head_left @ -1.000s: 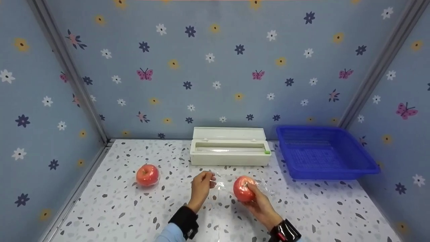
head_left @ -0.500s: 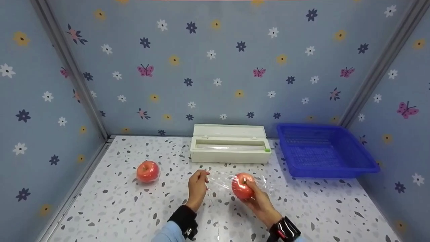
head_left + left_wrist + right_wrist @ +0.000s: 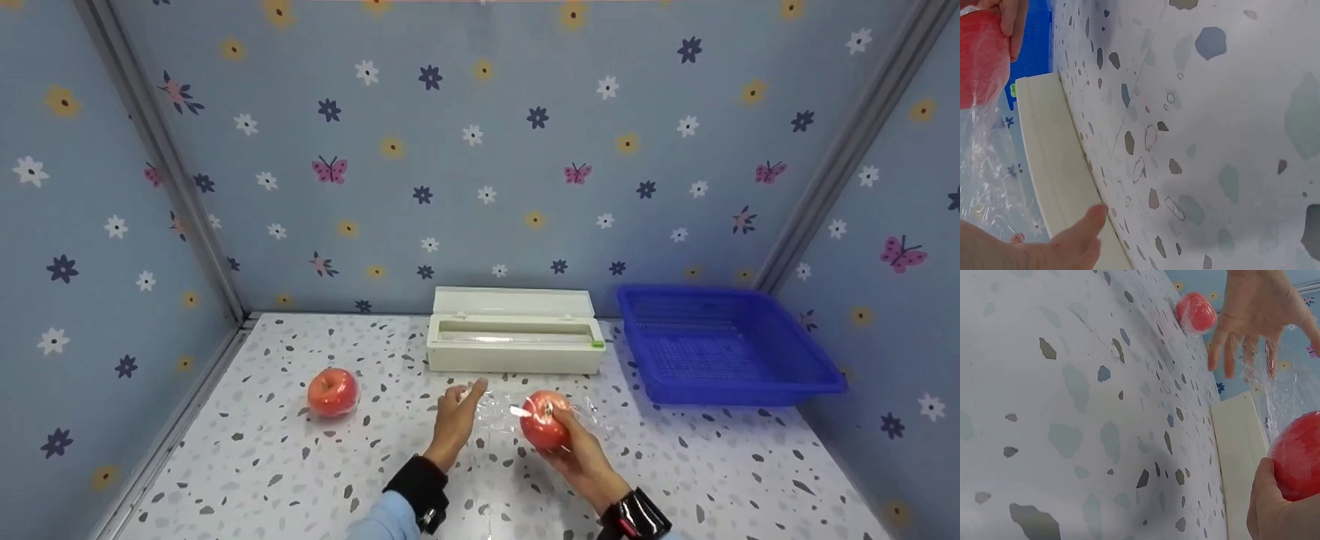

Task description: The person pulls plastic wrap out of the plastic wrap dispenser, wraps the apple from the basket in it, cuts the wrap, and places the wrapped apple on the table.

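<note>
My right hand (image 3: pixel 581 459) grips a red apple (image 3: pixel 541 426) a little above the table, thumb on its top near the stem. Clear plastic wrap (image 3: pixel 495 411) clings to the apple and trails out on both sides. Beside the loose left end of that film is my left hand (image 3: pixel 454 421). In the right wrist view the left hand (image 3: pixel 1264 304) has its fingers spread and straight, with the film (image 3: pixel 1292 382) against or just behind them; contact is hard to tell. A second apple (image 3: pixel 332 391), covered in film, sits on the table at the left.
Behind the hands stands a white cling film box (image 3: pixel 514 360), lid raised, a film roll (image 3: pixel 487 339) inside. To its right is a blue plastic basket (image 3: pixel 742 394). Flower-patterned walls (image 3: pixel 480 165) enclose the speckled table (image 3: pixel 285 465) at the back and sides.
The left hand's fingers pinched the film's end earlier; now they have spread and let go of that pinch, and the hand sits slightly further right. The right hand keeps its grip on the apple.
</note>
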`<move>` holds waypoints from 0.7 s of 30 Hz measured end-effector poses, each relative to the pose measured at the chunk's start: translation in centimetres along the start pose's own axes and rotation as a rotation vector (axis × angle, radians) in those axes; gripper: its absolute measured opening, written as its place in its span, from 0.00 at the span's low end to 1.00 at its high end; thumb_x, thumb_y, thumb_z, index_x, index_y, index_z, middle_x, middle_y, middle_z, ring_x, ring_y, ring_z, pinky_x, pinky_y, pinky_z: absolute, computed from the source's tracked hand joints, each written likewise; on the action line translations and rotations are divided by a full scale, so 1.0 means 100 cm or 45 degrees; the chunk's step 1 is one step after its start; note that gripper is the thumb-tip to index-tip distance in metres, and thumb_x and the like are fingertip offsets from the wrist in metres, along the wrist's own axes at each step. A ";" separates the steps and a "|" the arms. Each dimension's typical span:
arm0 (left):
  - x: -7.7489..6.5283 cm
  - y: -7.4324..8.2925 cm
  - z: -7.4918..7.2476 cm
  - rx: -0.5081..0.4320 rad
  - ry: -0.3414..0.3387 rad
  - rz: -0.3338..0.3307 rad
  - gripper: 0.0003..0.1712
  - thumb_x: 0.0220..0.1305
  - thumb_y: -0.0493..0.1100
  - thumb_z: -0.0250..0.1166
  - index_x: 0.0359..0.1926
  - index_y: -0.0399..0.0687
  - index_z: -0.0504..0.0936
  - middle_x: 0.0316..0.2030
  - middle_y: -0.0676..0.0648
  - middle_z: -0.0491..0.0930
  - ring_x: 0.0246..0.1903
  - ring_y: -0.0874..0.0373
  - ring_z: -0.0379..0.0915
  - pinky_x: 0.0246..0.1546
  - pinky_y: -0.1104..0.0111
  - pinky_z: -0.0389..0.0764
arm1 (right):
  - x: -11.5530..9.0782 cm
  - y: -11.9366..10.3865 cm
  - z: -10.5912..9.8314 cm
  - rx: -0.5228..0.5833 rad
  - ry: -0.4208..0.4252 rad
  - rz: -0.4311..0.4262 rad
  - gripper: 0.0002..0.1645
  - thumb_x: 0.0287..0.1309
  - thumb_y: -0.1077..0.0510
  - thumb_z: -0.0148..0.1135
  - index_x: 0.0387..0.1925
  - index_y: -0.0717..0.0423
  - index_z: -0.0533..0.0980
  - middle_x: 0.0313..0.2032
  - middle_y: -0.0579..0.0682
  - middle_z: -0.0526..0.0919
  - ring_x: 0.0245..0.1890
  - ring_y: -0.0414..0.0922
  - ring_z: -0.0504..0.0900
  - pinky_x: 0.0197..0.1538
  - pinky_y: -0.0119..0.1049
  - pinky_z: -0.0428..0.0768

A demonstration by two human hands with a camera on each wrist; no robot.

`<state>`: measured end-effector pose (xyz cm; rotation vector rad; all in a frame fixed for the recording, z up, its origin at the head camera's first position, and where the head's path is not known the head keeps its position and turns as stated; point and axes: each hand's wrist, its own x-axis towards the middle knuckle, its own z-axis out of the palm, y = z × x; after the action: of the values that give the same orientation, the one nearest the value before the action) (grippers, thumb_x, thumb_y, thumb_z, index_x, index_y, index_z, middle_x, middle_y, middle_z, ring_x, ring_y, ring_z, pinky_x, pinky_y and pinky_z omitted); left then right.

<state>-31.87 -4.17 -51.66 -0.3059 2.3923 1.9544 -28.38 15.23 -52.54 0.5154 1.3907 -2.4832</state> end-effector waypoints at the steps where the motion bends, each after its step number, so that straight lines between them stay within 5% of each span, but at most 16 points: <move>1: 0.000 -0.002 0.002 0.013 -0.043 -0.038 0.44 0.56 0.69 0.49 0.59 0.38 0.64 0.58 0.34 0.64 0.56 0.41 0.63 0.49 0.51 0.73 | 0.000 0.001 0.001 -0.017 -0.006 0.001 0.51 0.50 0.47 0.62 0.67 0.62 0.47 0.62 0.67 0.54 0.52 0.54 0.72 0.56 0.40 0.74; 5: 0.003 -0.008 0.006 0.020 -0.082 -0.093 0.42 0.56 0.72 0.46 0.52 0.39 0.69 0.49 0.37 0.72 0.41 0.45 0.74 0.30 0.60 0.80 | 0.001 0.003 0.004 -0.065 -0.015 -0.014 0.50 0.52 0.45 0.60 0.66 0.63 0.48 0.62 0.67 0.55 0.50 0.52 0.73 0.55 0.40 0.75; 10: 0.012 -0.011 0.004 0.093 0.153 0.162 0.21 0.65 0.53 0.51 0.28 0.41 0.77 0.21 0.50 0.73 0.19 0.61 0.64 0.20 0.72 0.64 | 0.001 0.004 0.002 -0.062 0.005 -0.012 0.51 0.51 0.45 0.61 0.67 0.63 0.47 0.62 0.68 0.54 0.52 0.55 0.72 0.54 0.40 0.75; 15: 0.018 -0.011 0.000 0.161 0.235 0.356 0.18 0.65 0.44 0.53 0.19 0.42 0.72 0.13 0.55 0.59 0.15 0.63 0.54 0.18 0.73 0.56 | 0.002 0.005 0.001 -0.050 -0.020 0.011 0.51 0.51 0.45 0.61 0.67 0.62 0.46 0.63 0.68 0.52 0.55 0.56 0.68 0.56 0.41 0.73; 21: 0.018 -0.011 -0.003 0.031 0.205 0.376 0.19 0.66 0.42 0.52 0.17 0.41 0.65 0.14 0.55 0.56 0.16 0.62 0.52 0.18 0.74 0.54 | 0.001 0.003 -0.001 0.009 -0.054 0.027 0.50 0.51 0.45 0.60 0.67 0.58 0.45 0.62 0.66 0.53 0.54 0.55 0.69 0.57 0.40 0.73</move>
<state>-33.38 -4.89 -52.90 -0.1173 2.6966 2.0861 -28.33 15.22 -52.84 0.4731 1.3542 -2.4687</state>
